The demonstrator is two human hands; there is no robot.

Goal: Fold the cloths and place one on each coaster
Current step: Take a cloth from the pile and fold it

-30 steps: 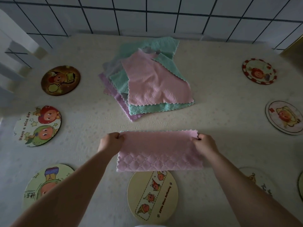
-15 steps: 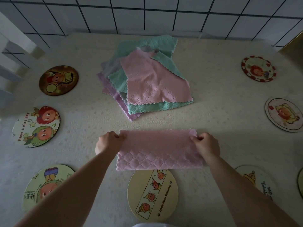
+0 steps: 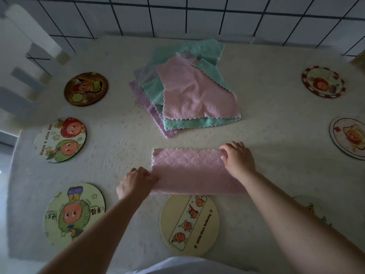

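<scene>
White tiling with dark grout lines backs a table that is covered by a pale, speckled cloth. Along the table's left edge three picture coasters are laid out, the nearest of them the green-figure coaster. At the near edge, the left hand is seen with its fingers curled onto the left end of the pink cloth, which appears to be pinched there. That cloth is spread as a folded band in the middle of the table, just beyond the yellow coaster, whose far rim is touched by it. Behind it an unfolded pile of cloths is left. The right hand is curled over the band's far right corner. A second fold is judged to be in hand; next, one end needs carrying across, then the cloth placed on a coaster. Two more coasters are seen along the right edge.
</scene>
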